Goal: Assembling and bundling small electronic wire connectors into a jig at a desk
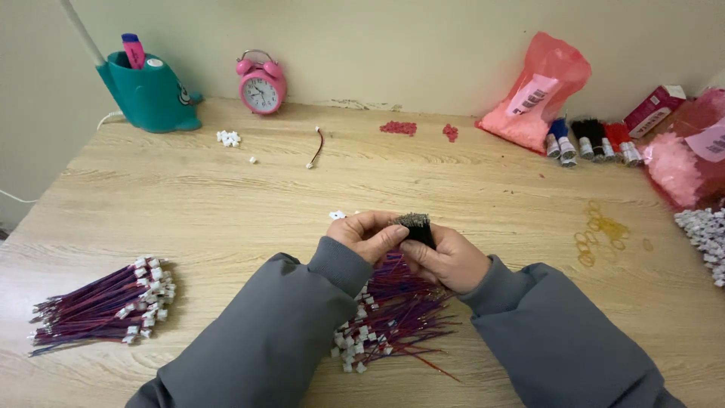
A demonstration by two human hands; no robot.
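My left hand (368, 233) and my right hand (451, 259) meet over the middle of the wooden table (226, 196). Both pinch a small dark bundle of wires (417, 226), its bare ends pointing up. Under my hands lies a loose pile of red and purple wires with white connectors (389, 317). One white connector (337, 215) sits just beyond my left fingers. Grey sleeves cover both forearms.
A tidy bundle of finished wires (102, 302) lies at the left. At the back stand a teal pen holder (151, 94), a pink alarm clock (261, 83) and pink bags (538, 94). Wire spools (593, 140), rubber bands (600, 230) and white connectors (706, 234) are at the right.
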